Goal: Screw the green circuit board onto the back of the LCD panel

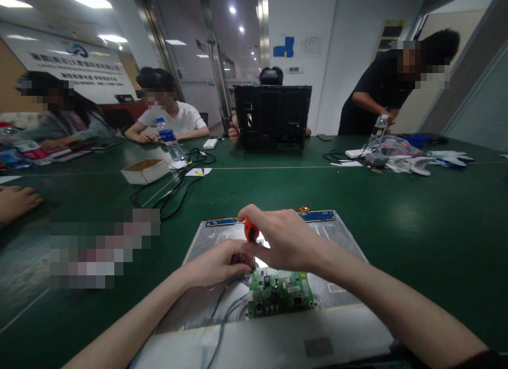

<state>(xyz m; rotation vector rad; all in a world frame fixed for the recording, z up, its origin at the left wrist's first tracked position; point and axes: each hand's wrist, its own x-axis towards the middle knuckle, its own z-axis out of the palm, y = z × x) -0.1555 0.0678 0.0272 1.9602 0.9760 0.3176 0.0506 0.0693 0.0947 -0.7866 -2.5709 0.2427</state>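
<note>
A metal-backed panel (337,289) lies in front of me, with a green circuit board (281,292) on it and a narrow blue board strip (321,216) along its far edge. My right hand (286,236) is wrapped round the orange and black handle of a screwdriver (251,230), held upright over the green board's upper left corner. Beside the tool's lower end, my left hand (224,260) has its fingers pressed together at that corner; what they hold, if anything, is hidden. Grey cables (224,326) run from the board's left side toward me.
An open box (146,171), black cables (180,199) and a water bottle (170,138) stand or lie at the left. Across the green table (416,210), a person holds up a black panel (273,117). White gloves (413,163) lie at the right. Other people are around the table.
</note>
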